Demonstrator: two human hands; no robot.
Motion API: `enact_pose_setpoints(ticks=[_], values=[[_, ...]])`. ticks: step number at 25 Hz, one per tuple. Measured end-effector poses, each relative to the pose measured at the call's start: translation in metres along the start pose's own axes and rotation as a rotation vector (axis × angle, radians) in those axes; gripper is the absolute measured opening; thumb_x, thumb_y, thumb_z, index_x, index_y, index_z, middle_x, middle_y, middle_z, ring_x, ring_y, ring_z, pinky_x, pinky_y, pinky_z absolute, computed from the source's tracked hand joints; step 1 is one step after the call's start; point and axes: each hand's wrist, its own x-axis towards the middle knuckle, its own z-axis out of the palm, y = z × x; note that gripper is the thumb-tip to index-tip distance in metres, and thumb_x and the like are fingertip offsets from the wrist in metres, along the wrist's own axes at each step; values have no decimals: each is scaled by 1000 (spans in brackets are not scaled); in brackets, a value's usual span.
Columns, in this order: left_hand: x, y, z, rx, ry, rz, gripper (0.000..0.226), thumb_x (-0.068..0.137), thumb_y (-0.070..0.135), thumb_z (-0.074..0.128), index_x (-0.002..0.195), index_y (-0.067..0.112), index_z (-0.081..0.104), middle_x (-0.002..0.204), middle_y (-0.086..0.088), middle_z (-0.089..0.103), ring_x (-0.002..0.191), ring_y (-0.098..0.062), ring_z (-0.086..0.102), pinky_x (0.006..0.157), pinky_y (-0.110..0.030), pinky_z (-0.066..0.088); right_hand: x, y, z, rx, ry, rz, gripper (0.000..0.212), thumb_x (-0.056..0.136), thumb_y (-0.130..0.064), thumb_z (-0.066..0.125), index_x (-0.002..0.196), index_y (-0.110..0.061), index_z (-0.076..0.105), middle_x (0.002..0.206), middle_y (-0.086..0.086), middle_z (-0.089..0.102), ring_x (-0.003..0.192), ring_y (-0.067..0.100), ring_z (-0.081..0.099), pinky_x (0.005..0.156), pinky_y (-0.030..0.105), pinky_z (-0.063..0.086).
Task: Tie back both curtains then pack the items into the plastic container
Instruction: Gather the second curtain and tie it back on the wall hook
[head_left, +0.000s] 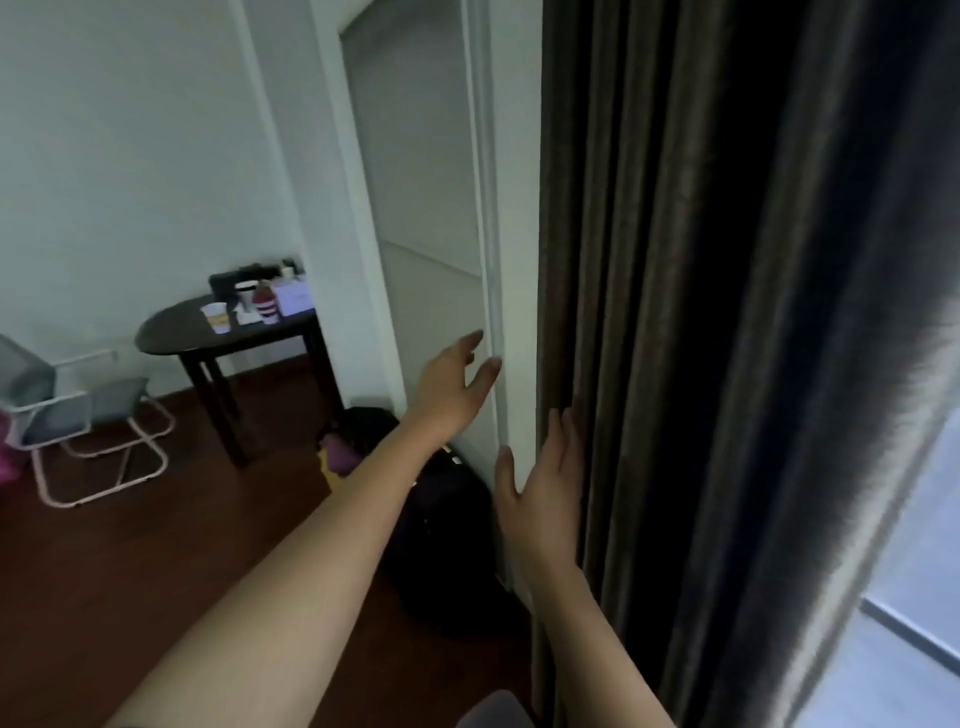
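A dark grey-brown curtain (675, 312) hangs in folds down the right half of the view, bunched against the white wall corner (514, 260). My right hand (545, 488) lies flat with straight fingers at the curtain's left edge, fingertips touching the fabric. My left hand (457, 384) reaches forward with open, spread fingers beside the white corner trim, holding nothing. No tie-back or plastic container shows clearly.
A dark round table (228, 332) at the left carries cups, a bottle and a white box. A pink-framed chair (88, 426) stands on the wooden floor. A black suitcase (441, 530) lies below my arms by the wall. Window glass (914, 597) shows at the lower right.
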Motion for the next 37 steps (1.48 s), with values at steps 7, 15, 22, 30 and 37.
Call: enact_pose_setpoints(ticks=[7,15,22,30,37], values=[[109,11,13,-400,-165,196,73,88,38,61,147,17,24,149,-5,39,128,-20,47,102,-30,41,59,-4,39,-84,346,-58,46,88,-18,58,131,-12,46,156,11,9,145,19,10,115,39,24],[140,23,30,-441,-412,461,20,91,5,44,110,8,37,87,-8,62,65,-15,57,51,-15,45,87,11,55,-441,488,169,44,85,2,57,125,-15,55,136,14,49,119,29,53,100,37,47],[133,14,39,-298,-536,618,55,93,0,37,145,7,21,85,-12,57,63,-18,53,57,-27,44,14,15,55,-361,571,311,62,89,-12,58,142,-29,29,117,4,63,104,15,62,90,33,53],[108,10,27,-189,-849,721,64,98,7,32,151,16,-3,72,-3,47,59,-13,47,51,-20,40,-5,25,52,-479,378,275,51,89,-6,58,137,-15,44,113,12,65,99,24,64,89,27,48],[90,13,20,-272,-872,737,57,99,12,31,150,19,5,74,-2,53,60,-13,51,49,-9,41,-7,27,54,-432,359,230,49,88,-1,58,135,-10,47,101,9,63,86,4,52,84,1,33]])
